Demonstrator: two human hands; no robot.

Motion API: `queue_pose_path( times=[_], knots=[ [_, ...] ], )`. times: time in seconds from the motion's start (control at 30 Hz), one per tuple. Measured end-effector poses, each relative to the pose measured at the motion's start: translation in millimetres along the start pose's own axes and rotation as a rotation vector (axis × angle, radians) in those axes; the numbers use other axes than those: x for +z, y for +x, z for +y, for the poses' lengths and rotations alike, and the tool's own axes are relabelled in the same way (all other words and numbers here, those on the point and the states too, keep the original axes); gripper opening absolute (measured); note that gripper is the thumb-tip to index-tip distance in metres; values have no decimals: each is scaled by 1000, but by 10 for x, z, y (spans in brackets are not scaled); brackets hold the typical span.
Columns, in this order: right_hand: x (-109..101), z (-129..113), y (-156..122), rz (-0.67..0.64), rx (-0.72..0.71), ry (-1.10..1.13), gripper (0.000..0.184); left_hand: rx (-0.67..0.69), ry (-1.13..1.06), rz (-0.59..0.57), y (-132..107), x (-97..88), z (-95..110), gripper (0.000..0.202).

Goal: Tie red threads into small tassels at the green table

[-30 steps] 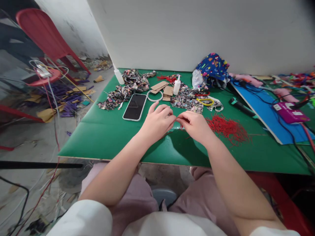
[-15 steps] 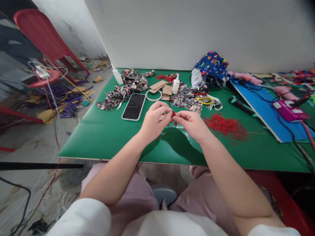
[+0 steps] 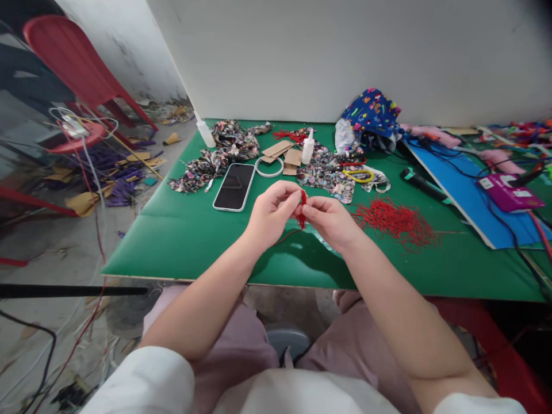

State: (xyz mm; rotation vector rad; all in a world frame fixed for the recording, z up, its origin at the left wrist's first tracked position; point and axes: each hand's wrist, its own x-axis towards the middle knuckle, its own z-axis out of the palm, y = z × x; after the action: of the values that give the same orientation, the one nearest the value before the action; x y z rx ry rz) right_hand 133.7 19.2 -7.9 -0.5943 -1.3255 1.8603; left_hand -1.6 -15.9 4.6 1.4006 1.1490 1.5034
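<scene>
Between my two hands is a small red tassel, its strands hanging down. My left hand pinches it near the top from the left side. On the other side, my right hand grips it with thumb and forefinger. The fingers cover part of it. A loose red strand trails on the table below my left hand. To the right of my right hand lies a heap of red cords.
On the green table lie a phone, a white ring, cardboard pieces, yellow-handled scissors, floral fabric and a box cutter. Two squeeze bottles stand upright, one at the back left, another mid-table.
The red tassel now shows more fully between my fingers, with its strands hanging straight down. Both hands have shifted slightly, the right one a little lower and to the left.
</scene>
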Motion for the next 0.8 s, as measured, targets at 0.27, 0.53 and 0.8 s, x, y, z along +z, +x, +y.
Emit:
queue_pose_path(
  times=[0.27,0.53,0.8],
  knots=[
    [14,65,16,17,32,-27,15,-109,-310,92,-10,72,38,14],
    [54,121,34,41,96,92,16,-248,-463,69,-41,110,104,16],
    [20,147,47,62,166,-2,17,-215,-597,73,-9,99,100,12]
  ],
)
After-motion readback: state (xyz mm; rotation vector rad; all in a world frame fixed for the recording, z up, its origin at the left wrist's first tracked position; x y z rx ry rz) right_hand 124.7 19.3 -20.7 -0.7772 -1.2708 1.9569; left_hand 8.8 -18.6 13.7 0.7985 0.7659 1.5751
